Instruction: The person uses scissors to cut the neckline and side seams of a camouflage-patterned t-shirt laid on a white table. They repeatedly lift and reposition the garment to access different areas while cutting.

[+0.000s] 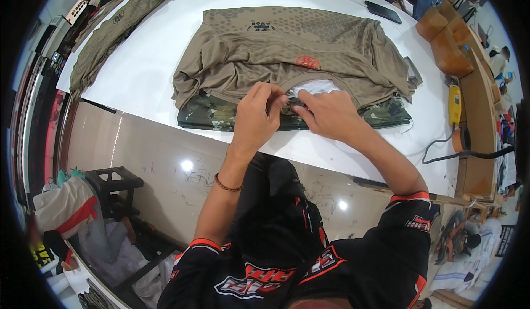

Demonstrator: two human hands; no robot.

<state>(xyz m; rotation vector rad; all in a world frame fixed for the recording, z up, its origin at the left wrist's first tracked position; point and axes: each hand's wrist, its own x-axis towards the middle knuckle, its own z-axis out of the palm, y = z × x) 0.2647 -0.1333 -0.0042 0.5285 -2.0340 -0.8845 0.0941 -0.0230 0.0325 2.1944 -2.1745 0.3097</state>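
A tan-brown shirt (232,47) with a hexagon pattern lies spread on the white table, its collar toward me. Under its near side shows green camouflage fabric (207,113). At the collar, my left hand (255,116) is closed in a pinch, thumb and forefinger together; what is between them is too small to make out. Close beside it, my right hand (334,115) grips a small dark tool (297,102), mostly hidden by the fingers, at the neck opening. White material (319,86) shows inside the neck opening.
More tan-brown garments (105,44) lie along the white table's (165,49) left side. A dark phone (383,12) rests at the far right. Brown open bins (450,47) line the right edge, with a yellow corded tool (454,104). A black stool (116,179) stands at lower left.
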